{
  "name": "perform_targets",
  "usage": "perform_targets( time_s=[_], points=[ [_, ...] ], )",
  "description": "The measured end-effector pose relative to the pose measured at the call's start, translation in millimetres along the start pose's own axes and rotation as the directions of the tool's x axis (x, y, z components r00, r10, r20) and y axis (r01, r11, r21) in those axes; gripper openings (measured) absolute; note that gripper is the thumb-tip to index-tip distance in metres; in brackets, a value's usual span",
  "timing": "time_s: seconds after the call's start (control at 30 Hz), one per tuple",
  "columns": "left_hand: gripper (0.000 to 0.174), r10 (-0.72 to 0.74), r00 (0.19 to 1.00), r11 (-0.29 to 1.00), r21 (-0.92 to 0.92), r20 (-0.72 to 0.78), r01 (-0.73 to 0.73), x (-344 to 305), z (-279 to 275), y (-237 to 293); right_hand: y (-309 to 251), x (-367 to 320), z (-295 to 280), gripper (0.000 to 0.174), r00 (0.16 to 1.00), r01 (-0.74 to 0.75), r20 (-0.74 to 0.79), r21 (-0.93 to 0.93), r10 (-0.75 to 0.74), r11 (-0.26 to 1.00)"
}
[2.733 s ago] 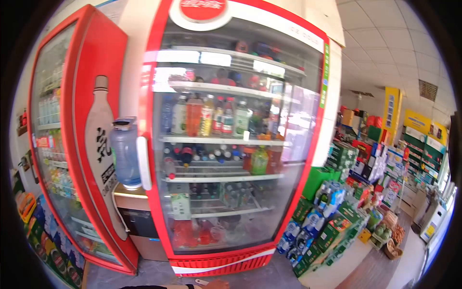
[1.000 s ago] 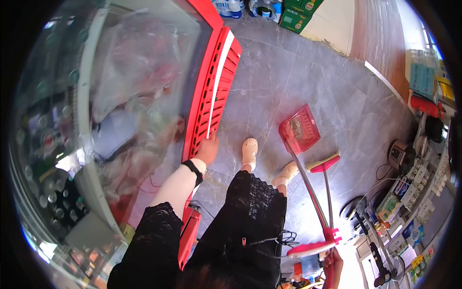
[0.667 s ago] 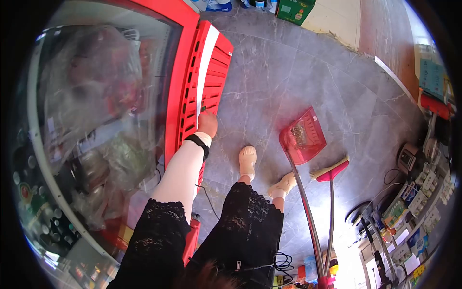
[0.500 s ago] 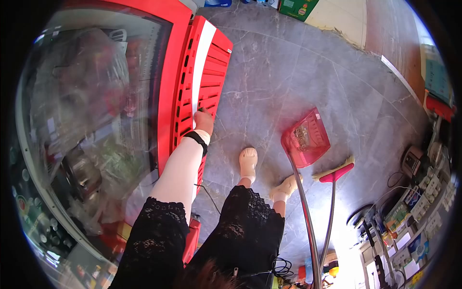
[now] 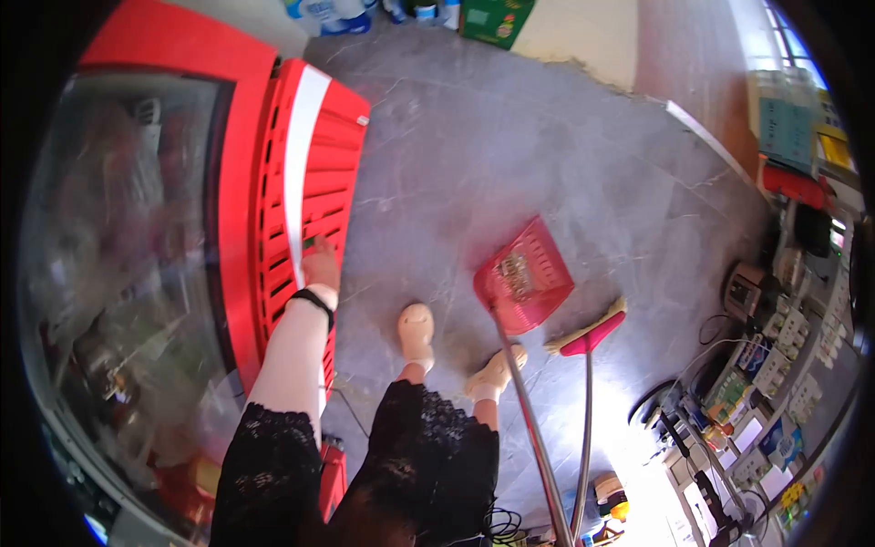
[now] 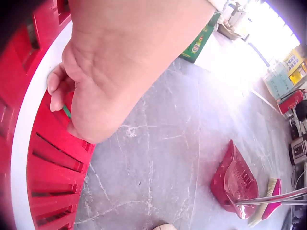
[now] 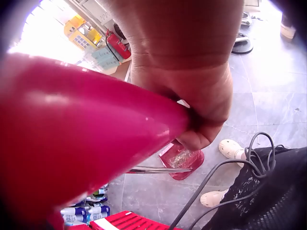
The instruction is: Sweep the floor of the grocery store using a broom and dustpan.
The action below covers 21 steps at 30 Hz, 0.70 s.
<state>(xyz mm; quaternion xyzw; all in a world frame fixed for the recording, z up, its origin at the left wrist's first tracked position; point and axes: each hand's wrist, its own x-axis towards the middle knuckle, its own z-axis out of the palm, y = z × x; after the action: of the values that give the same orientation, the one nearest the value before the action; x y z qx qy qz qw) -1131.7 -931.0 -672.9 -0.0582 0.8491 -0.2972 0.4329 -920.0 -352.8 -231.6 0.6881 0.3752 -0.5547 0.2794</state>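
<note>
In the head view, my left hand [image 5: 321, 264] is at the red slatted grille [image 5: 328, 175] along the foot of a glass-door drinks fridge. Curled fingers and thumb pinch a small green thing [image 6: 66, 111], mostly hidden by the hand in the left wrist view. My right hand [image 7: 206, 103] grips the pink handle [image 7: 96, 120] of a broom and dustpan set; it lies outside the head view. Down on the grey floor are the red dustpan [image 5: 558, 294], with debris in it, and the pink broom head [image 5: 597, 337], bristles to one side. Their metal poles run close together.
My two cream clogs [image 5: 416, 330] stand between grille and dustpan. A dark cable [image 7: 211, 179] hangs in loops by my black skirt. Shelves of goods [image 5: 775, 374] line the right side. Wrapped bottles [image 5: 333, 16] and a green carton [image 5: 497, 20] stand at the far end.
The head view has turned from the upright fridge down to the floor. My left hand has come to the grille, where green shows at its fingers. My right hand has dropped out of the head view.
</note>
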Motion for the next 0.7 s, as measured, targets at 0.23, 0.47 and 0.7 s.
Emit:
perform_targets(
  time_s=[0.23,0.47,0.7],
  points=[
    [0.066,0.015,1.000,0.980,0.197,0.019,-0.019,-2,-10,8,12,10,-5,0.045,0.999,0.027,0.025,0.065,-0.029,0.997],
    [0.058,-0.037,0.984,0.997,0.076,0.173,0.024,17,-30,26,30,6,-7,0.051,0.997,0.061,0.047,0.129,-0.067,0.990],
    [0.035,0.474,0.863,0.746,-0.442,-0.174,-0.499,-123,-122,28,53,-21,-6,0.056,0.962,0.086,0.213,0.353,-0.170,0.932]
  ],
)
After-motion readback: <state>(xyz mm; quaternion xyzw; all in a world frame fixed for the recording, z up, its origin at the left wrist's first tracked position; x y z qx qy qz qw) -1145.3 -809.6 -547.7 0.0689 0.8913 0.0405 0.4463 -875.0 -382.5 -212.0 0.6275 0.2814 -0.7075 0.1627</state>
